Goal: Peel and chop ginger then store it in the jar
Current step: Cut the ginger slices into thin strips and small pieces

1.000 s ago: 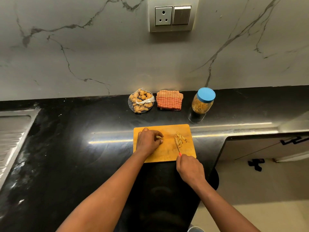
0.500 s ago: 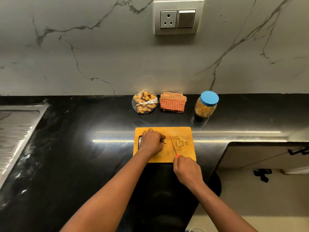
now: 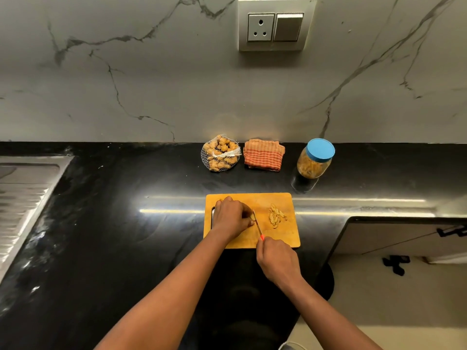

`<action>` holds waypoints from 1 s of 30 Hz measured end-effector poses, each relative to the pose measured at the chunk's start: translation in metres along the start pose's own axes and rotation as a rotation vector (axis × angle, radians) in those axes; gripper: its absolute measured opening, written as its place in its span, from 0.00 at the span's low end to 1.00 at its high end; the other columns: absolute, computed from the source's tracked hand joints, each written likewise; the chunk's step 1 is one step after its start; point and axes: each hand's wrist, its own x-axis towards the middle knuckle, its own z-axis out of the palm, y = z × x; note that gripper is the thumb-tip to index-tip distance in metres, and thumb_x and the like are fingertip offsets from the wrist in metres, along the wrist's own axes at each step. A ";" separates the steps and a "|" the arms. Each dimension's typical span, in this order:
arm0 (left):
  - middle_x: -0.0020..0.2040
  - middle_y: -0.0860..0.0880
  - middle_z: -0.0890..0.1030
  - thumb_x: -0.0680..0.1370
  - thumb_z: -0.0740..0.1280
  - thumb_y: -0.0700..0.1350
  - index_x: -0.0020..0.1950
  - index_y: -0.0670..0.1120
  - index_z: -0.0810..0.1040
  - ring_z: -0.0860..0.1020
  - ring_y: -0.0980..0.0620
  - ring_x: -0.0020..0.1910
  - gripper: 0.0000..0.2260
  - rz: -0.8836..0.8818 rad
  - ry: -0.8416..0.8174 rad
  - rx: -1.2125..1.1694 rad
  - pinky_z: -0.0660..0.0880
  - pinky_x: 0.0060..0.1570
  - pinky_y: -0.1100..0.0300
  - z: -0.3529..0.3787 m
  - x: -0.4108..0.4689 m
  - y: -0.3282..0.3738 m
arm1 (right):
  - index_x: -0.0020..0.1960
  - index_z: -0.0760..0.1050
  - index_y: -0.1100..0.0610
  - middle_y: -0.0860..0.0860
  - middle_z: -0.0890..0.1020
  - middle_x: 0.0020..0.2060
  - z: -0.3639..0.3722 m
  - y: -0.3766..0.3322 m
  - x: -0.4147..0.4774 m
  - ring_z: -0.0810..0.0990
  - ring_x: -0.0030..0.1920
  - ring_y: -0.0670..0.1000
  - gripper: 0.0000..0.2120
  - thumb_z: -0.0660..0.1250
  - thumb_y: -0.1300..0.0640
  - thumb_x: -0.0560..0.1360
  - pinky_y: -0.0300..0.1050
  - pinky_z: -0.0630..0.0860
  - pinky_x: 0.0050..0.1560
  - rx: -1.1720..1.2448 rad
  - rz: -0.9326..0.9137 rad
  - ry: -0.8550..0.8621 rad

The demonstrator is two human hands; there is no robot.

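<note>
my left hand (image 3: 231,218) pinches the small, firm ginger piece (image 3: 252,218), likely slick, fingertips curled back, while my right hand (image 3: 276,261) grips the knife (image 3: 257,224) handle on the cutting board (image 3: 278,238).

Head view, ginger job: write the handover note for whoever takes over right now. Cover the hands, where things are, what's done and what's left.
Hands: the left hand holds a ginger piece down on the wooden cutting board. The right hand grips the knife, blade against that piece.
Things: cut ginger slices are piled on the board's right side. The jar, blue lid on and partly filled, stands behind the board to the right. The mesh bag of ginger and folded checked cloth sit by the wall.
Done: one small pile is sliced.
Left: finish chopping this piece, open the jar, and load the ginger.
</note>
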 end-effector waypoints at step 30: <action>0.47 0.61 0.84 0.69 0.77 0.53 0.47 0.57 0.86 0.78 0.60 0.48 0.08 -0.029 0.086 -0.311 0.76 0.53 0.52 0.022 0.001 -0.017 | 0.47 0.75 0.52 0.47 0.76 0.35 0.000 0.004 -0.001 0.77 0.35 0.49 0.20 0.49 0.44 0.84 0.46 0.74 0.35 -0.027 0.019 0.020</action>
